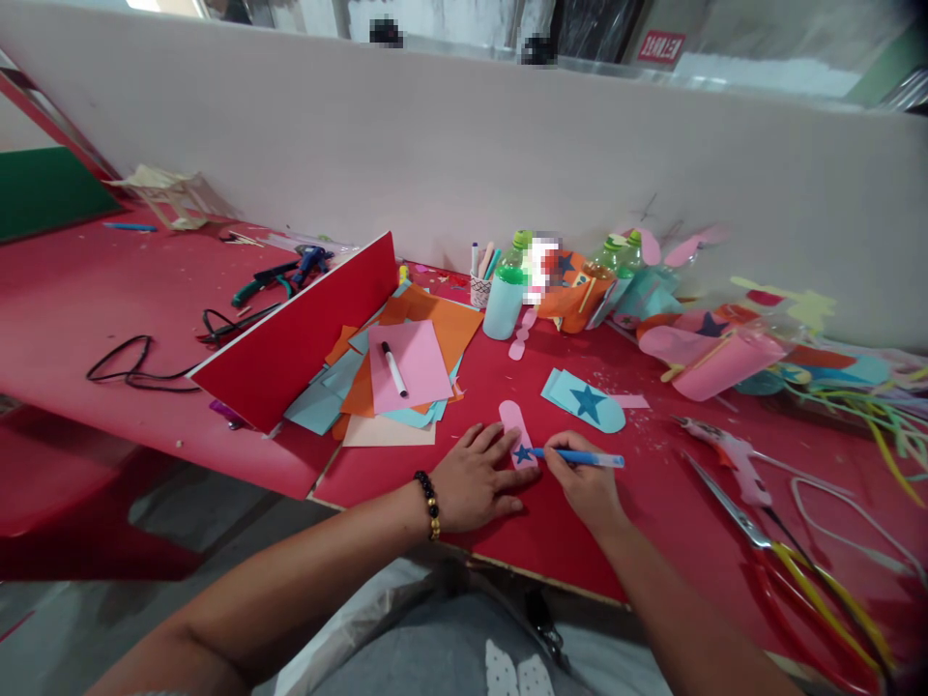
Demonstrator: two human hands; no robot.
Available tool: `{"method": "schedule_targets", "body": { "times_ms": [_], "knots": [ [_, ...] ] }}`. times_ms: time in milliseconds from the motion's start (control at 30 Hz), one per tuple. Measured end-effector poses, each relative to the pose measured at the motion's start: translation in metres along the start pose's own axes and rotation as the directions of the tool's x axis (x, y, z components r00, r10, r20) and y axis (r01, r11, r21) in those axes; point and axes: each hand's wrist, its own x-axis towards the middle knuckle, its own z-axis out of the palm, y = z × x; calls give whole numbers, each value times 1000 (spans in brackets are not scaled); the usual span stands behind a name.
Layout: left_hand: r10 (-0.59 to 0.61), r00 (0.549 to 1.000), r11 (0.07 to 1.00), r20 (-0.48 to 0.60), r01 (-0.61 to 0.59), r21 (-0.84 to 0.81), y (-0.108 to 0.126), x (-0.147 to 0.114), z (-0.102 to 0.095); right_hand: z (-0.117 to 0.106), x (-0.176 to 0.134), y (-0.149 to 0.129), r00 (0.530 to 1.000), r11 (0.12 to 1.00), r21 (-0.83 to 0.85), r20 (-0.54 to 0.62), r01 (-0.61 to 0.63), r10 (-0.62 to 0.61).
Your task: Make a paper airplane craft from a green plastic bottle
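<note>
Pink strip (pixel 511 416) on red table (pixel 562 541), partition (pixel 449 145) behind, splayed left hand (pixel 470 483) atop, right hand (pixel 586 491) tight round pen (pixel 598 459).

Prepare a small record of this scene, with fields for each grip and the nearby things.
Left grip: spread flat, fingers on a pink rounded paper strip
Right grip: holding a slim blue pen, tip at the strip's blue star
Beyond: light blue rounded paper with another blue star
At right: pink glue gun; metal scissors with red and yellow handles
At left: pink paper sheet bearing a white, black-capped marker
</note>
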Motion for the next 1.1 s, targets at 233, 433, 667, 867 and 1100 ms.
{"method": "schedule_targets", "body": {
  "times_ms": [233, 433, 667, 867, 1100],
  "knots": [
    [0, 1000, 1000, -4, 0, 9, 0, 0, 1, -1, 0, 1, 999, 1000, 14, 34, 6, -6],
    [2, 1000, 1000, 1, -2, 17, 0, 1, 2, -2, 0, 2, 1000, 1000, -2, 1, 1, -1],
    [-5, 1000, 1000, -2, 5, -1, 0, 1, 1, -1, 0, -1, 1000, 1000, 1, 19, 13, -13],
    [21, 1000, 999, -1, -21, -30, 0, 0, -6, -5, -1, -1, 991, 997, 79, -131, -11, 21],
    [23, 1000, 956, -6, -23, -293, -3, 1, -24, -5, 6, 10, 995, 993, -72, 6, 95, -95]
  ]
}}
